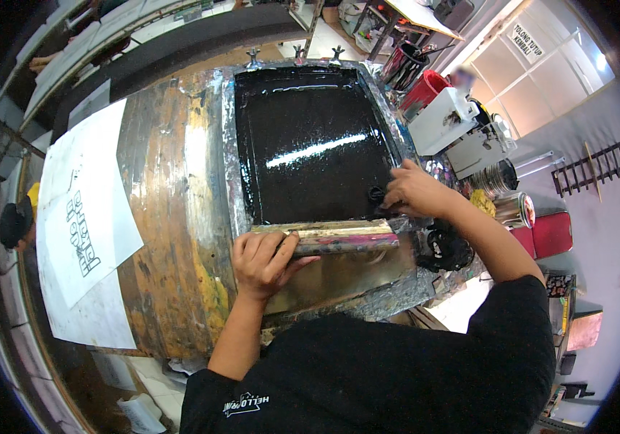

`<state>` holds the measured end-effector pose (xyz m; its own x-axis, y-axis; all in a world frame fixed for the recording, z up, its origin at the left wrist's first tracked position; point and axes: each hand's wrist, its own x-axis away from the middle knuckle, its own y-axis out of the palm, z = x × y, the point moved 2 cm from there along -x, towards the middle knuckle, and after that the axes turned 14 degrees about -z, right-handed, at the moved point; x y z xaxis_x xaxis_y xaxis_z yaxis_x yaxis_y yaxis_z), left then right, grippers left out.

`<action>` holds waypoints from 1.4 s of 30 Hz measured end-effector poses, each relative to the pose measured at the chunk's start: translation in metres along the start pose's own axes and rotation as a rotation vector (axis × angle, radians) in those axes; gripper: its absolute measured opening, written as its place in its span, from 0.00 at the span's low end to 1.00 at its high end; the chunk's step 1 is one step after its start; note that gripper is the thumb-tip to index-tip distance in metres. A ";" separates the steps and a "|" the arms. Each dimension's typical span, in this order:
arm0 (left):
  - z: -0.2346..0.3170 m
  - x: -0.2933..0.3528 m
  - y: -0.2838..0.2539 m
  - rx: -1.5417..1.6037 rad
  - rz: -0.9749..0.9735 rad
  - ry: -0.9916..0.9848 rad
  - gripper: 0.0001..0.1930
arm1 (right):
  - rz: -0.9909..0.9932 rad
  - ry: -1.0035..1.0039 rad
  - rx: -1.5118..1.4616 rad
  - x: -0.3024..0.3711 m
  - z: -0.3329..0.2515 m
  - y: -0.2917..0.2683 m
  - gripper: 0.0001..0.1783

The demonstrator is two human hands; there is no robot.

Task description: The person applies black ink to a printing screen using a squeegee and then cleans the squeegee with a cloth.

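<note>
Now we grip the squeegee (335, 237) at the frame's centre, left hand (261, 259) fingers curled around its wooden handle, right hand (415, 192) fingers pinching its far end, best kept level across the inky screen (310, 145).

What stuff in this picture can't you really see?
- Squeegee, head view: its left end is hidden under the left hand; its blade edge doesn't show.
- Right hand: its fingertips dip behind the screen frame, so its grip is unclear.
- Black ink: glare hides any pattern beneath.
- Paper sheet: its print is too small and bent.
- Cans: contents hidden.
</note>
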<state>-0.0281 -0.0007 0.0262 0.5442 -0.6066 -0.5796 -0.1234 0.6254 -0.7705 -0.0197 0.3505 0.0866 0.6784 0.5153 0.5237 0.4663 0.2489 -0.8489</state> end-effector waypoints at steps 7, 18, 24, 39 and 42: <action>0.002 0.000 0.001 -0.033 0.019 0.013 0.22 | 0.236 0.451 0.227 -0.052 0.075 0.016 0.15; 0.003 0.000 0.001 -0.038 -0.009 0.029 0.23 | 0.379 0.467 0.024 -0.226 0.082 -0.062 0.14; 0.005 0.002 -0.002 -0.058 -0.051 -0.004 0.23 | 0.371 -0.030 0.093 -0.175 -0.007 -0.045 0.11; 0.012 -0.002 -0.004 -0.085 -0.112 -0.005 0.28 | 0.321 0.274 -0.017 -0.028 -0.005 0.027 0.10; 0.015 -0.001 -0.008 -0.118 -0.156 0.014 0.32 | 0.296 0.259 -0.010 -0.052 -0.007 0.011 0.13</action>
<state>-0.0146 0.0022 0.0368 0.5525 -0.6989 -0.4541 -0.1355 0.4623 -0.8763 -0.0458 0.3204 0.0501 0.9047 0.3391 0.2579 0.2336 0.1114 -0.9659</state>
